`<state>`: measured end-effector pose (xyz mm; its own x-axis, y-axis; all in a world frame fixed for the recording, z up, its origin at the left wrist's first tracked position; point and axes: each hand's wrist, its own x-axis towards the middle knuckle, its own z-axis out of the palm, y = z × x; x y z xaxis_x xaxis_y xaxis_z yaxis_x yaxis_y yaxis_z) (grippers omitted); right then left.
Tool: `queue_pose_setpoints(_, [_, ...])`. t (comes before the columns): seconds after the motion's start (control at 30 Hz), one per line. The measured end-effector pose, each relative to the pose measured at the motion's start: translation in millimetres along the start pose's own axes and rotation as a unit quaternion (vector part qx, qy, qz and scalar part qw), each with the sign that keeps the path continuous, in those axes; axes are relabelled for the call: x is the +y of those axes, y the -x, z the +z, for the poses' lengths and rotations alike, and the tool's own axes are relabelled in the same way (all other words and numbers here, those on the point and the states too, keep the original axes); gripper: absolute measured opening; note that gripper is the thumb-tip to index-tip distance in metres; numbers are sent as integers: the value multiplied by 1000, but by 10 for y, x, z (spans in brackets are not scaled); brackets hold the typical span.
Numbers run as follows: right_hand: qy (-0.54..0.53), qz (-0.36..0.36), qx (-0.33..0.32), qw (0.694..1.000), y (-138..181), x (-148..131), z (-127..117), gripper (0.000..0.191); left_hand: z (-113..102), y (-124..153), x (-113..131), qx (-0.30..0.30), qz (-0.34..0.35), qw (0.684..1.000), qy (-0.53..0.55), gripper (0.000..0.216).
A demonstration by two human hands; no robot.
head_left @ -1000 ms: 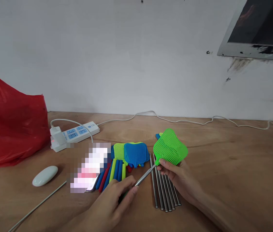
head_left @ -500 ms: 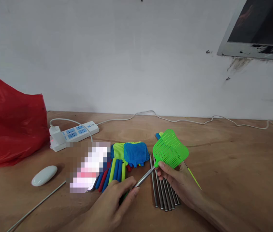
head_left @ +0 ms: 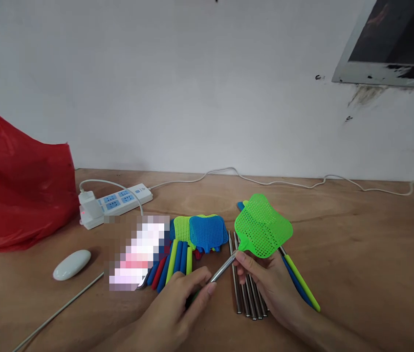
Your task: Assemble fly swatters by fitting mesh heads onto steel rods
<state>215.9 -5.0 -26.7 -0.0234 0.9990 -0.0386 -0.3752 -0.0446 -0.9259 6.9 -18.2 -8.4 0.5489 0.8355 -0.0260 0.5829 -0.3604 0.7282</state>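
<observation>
A fly swatter [head_left: 263, 226] with a bright green mesh head and a metal rod is held up between both hands. My left hand [head_left: 183, 303] is closed around its lower end, where a bit of green shows; most of that end is hidden in the palm. The fingers of my right hand [head_left: 261, 274] pinch the rod at the neck, just under the mesh head. Beneath that hand several metal rods [head_left: 238, 293] lie side by side. Left of them are a pile of blue and yellow swatter heads [head_left: 208, 232] and several coloured handles [head_left: 172, 261].
Blue and yellow swatters [head_left: 302, 278] lie right of my right hand. Leftward are a blurred phone [head_left: 139, 256], a white oval object [head_left: 72, 264], a power strip [head_left: 119, 200] with a plug, and a red plastic bag [head_left: 27, 195]. A white cable [head_left: 265, 184] runs along the wall.
The green swatter head and my right hand have shifted slightly right, showing more of the yellow and blue handles behind. Both hands keep their grip; the view has moved a little.
</observation>
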Motion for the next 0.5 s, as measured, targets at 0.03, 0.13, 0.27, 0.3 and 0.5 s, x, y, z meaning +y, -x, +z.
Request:
queue_pose_setpoints(0.03, [0,-5,10,1000,11,8,-1,23,0,2,10,-1,0,1000,2,38])
queue_pose_setpoints(0.13, [-7,-15,22,1000,46,3,20,23,-1,7,50,-5,0,1000,13,38])
queue_pose_setpoints(0.27, [-23,-28,31,999,26,-73,34,23,-8,20,96,0,-1,999,37,41])
queue_pose_setpoints(0.3, [-29,-30,42,998,3,-100,22,24,-9,24,97,1,-5,999,42,41])
queue_pose_setpoints(0.5, [-58,-48,112,991,-136,-188,-100,27,2,16,75,-2,-23,998,53,42])
